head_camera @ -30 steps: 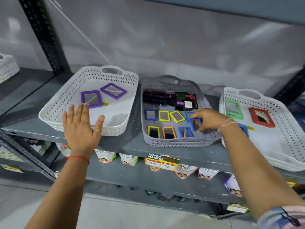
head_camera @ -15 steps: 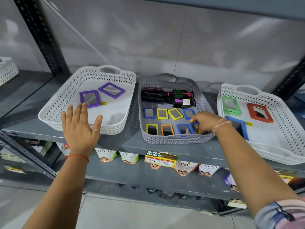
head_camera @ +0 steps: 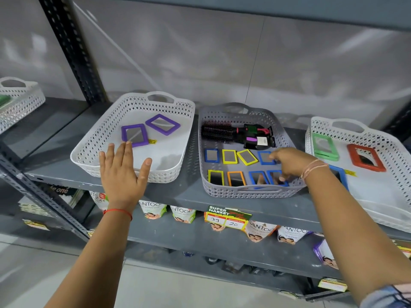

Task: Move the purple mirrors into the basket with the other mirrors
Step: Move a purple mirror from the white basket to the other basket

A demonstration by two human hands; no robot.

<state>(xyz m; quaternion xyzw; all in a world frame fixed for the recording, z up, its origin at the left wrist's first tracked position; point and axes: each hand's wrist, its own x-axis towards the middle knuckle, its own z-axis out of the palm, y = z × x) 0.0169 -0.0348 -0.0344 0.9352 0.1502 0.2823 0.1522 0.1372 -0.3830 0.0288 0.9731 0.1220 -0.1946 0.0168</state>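
Two purple-framed mirrors, one [head_camera: 135,134] and the other [head_camera: 163,124], lie flat in the white basket [head_camera: 89,162] on the left of the shelf. My left hand [head_camera: 123,174] hovers open over that basket's front rim, fingertips just short of the nearer purple mirror. The grey basket [head_camera: 251,192] in the middle holds several small mirrors with blue, yellow and orange frames. My right hand [head_camera: 289,163] is inside its right side, fingers loosely spread and resting on a blue mirror [head_camera: 277,177] that lies flat at the front right.
A black hairbrush [head_camera: 216,132] and packaged combs lie at the back of the grey basket. A second white basket [head_camera: 382,215] on the right holds green, red and blue mirrors. Black shelf uprights [head_camera: 73,52] stand at left. Soap packs fill the shelf below.
My right hand has brought the blue mirror down into the grey basket's front right corner and loosened on it. My left hand has crept slightly forward toward the purple mirrors.
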